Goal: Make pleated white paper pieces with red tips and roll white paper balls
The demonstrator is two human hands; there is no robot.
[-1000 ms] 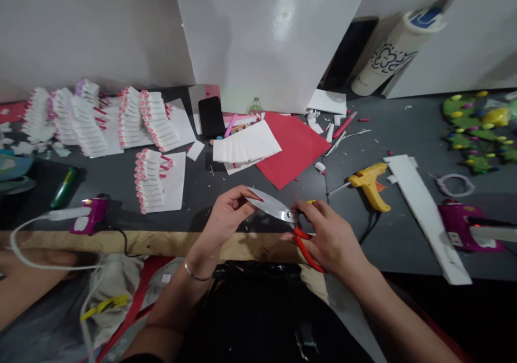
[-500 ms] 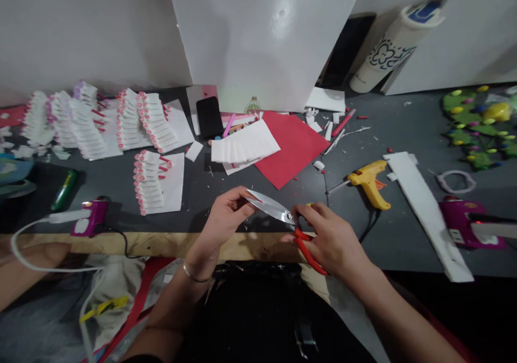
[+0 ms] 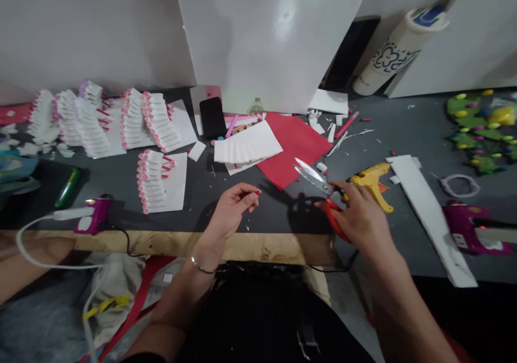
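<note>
My left hand (image 3: 234, 207) is pinched over the table near its front edge, with a small red piece (image 3: 258, 192) showing at the fingertips. The scissors (image 3: 313, 177) have red handles, and my right hand (image 3: 359, 212) grips them with the blades pointing up and left. Their tips reach towards a red sheet (image 3: 293, 142). On that sheet's left part lies a stack of white folded strips (image 3: 248, 145). The yellow glue gun (image 3: 374, 182) lies just beyond my right hand, which partly covers it.
Several white fringed pieces with pink tips (image 3: 151, 182) lie at the left, near a black phone (image 3: 212, 116). A white bottle (image 3: 390, 53) stands at the back right. A long white strip (image 3: 430, 215) and purple power blocks (image 3: 472, 225) lie on the table. Another person's arm (image 3: 36, 255) shows far left.
My right hand has carried the scissors to the right and away from my left hand. The left hand has shifted slightly right, and the red piece now shows at its fingertips.
</note>
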